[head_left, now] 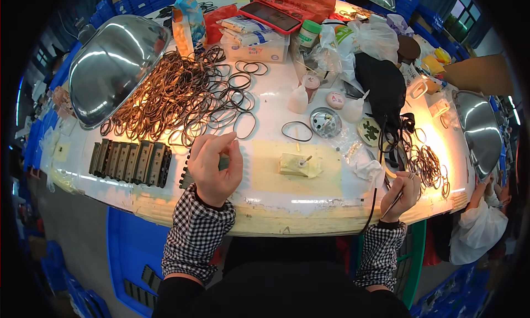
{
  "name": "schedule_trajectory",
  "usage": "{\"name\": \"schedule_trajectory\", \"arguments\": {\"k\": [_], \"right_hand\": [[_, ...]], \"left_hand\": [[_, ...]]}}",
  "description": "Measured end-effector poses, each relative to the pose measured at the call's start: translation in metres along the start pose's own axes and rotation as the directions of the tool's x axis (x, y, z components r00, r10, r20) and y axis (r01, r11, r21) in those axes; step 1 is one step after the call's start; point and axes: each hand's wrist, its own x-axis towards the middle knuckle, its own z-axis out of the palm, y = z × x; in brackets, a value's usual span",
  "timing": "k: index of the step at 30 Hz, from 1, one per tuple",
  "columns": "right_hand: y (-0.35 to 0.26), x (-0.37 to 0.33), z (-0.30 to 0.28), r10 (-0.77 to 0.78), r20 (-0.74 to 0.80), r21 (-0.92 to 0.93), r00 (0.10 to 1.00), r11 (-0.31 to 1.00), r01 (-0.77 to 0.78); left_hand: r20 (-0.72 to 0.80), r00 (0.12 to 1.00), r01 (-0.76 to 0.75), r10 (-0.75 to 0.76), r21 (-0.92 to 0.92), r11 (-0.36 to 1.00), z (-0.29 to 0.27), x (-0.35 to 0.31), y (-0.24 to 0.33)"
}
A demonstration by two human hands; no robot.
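My left hand (216, 166) is raised over the table's near side, thumb and forefinger pinched together. Its fingertips meet the lower edge of a dark rubber ring (255, 125); whether they grip it I cannot tell. Partly behind this hand sits a dark green ribbed part (186, 177). At the right, my right hand (402, 195) is closed on a thin metal tool that looks like tweezers (391, 203). A black strap (373, 203) hangs beside it over the table edge. Between the hands lie a single ring (297, 131) and a yellowish taped block with a small peg (301, 164).
Many rubber rings (165, 97) are heaped under a metal lamp shade (118, 69). A row of dark green parts (131, 162) stands at left. Farther back are a tissue pack (255, 44), a black bag (381, 88) and a round metal dish (326, 122). Another person's sleeve (479, 229) shows at right.
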Motion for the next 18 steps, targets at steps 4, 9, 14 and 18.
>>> {"name": "schedule_trajectory", "arguments": {"k": [4,9,14,18], "right_hand": [[-0.002,-0.001,-0.001,0.046,-0.013,-0.018,0.999,0.999,-0.046],[-0.001,-0.001,0.001,0.063,-0.05,-0.016,0.997,0.998,-0.064],[0.001,-0.003,-0.001,0.106,-0.056,-0.038,0.993,0.993,-0.109],[0.006,-0.007,-0.009,0.135,-0.103,0.054,0.985,0.99,-0.13]], "left_hand": [[-0.015,0.998,-0.065,0.066,0.056,0.996,-0.002,0.005,0.0],[-0.026,1.0,-0.003,0.006,0.123,0.992,-0.004,0.001,0.003],[0.048,0.997,0.049,-0.064,0.254,0.966,-0.007,-0.008,0.004],[0.23,0.961,0.032,-0.152,0.454,0.89,-0.008,-0.025,0.017]]}}
